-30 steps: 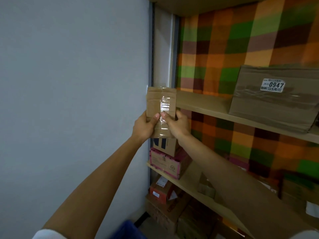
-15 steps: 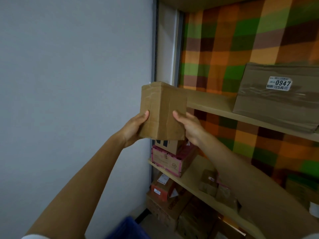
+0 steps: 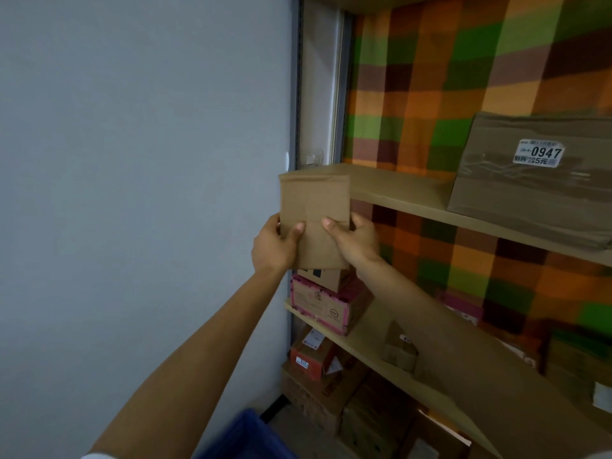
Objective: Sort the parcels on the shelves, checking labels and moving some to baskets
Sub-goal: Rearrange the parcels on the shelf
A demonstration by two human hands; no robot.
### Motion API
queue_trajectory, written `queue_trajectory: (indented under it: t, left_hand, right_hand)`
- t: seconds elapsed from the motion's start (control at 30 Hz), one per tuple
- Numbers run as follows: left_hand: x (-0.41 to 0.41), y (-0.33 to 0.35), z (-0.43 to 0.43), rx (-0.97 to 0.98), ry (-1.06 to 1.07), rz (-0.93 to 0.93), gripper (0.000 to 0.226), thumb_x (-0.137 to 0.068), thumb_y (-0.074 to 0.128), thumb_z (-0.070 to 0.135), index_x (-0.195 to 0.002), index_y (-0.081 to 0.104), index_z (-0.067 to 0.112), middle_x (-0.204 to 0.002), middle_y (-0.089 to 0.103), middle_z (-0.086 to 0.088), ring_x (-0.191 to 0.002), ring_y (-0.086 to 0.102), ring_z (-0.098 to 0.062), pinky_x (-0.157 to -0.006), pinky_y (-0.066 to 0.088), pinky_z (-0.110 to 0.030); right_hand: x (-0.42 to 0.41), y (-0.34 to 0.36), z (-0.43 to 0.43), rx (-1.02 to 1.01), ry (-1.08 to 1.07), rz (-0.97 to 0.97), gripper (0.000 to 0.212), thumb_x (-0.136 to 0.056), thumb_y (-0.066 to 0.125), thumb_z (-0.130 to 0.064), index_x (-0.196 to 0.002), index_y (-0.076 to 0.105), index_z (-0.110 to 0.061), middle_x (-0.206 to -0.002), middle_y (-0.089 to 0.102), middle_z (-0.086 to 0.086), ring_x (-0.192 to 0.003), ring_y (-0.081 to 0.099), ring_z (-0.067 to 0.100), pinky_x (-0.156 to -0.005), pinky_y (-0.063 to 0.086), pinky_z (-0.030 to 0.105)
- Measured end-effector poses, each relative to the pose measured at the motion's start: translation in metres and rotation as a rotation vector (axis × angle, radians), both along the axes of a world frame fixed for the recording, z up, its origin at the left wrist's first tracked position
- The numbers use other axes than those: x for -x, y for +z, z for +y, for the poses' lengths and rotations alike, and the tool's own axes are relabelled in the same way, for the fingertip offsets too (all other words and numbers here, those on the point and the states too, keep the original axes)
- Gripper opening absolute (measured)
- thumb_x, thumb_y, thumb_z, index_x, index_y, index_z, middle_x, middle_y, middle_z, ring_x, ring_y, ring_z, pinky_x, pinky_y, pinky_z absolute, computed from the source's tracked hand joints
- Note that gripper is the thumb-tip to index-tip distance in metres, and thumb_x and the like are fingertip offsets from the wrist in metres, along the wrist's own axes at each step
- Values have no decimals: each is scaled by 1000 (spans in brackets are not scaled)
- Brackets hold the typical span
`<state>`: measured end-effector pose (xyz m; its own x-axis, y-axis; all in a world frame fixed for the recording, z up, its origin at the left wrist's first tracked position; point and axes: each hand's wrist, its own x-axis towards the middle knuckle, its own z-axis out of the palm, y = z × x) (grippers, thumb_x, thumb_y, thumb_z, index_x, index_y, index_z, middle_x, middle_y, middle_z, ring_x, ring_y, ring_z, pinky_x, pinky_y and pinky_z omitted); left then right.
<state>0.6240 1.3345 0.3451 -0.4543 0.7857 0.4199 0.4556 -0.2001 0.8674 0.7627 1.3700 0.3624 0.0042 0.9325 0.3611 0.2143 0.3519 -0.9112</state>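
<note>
Two sets of fingers (image 3: 295, 229) clasp one small brown box (image 3: 314, 207). A thumb from each side lies on its near face and the other fingers wrap behind its side edges, so the left hand (image 3: 273, 248) and right hand (image 3: 359, 241) both grip it by the lower half. The box is held upright in the air, just off the left end of the shelf (image 3: 400, 193), about level with its front edge and not resting on it. The face turned to the camera is plain cardboard with no label. I judge the check on this box unfinished: it needs turning to find a label before it goes anywhere.

Further right on that shelf sits a large flat parcel (image 3: 530, 200) with a white label (image 3: 539, 153) reading 0947. Below the shelf, a lower shelf (image 3: 367, 346) carries a pink box (image 3: 323, 306) with a smaller carton on top, and a few small parcels further right. Beneath that are a red box (image 3: 311, 356) and stacked cartons.

Well below the shelf, at the bottom edge of the view, a blue basket (image 3: 251, 438) shows only as a blurred corner, and its contents cannot be seen. With many parcels on the shelves and one in hand, most of the sorting looks to be ahead.
</note>
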Motion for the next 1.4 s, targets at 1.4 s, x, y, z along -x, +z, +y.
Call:
queue_trajectory:
  t: [1.4]
  left_hand:
    - [28, -23, -10, 71, -719, -660, 61, -90, 58, 39, -144, 44, 13, -137, 60, -12, -126, 58, -30, -102, 49, -52]
  right_hand:
    - [-32, -6, 3, 378, 442, 322, 60, -80, 68, -45, -134, 59, -19, -119, 72, 7, -106, 70, 24, -89, 57, 42]
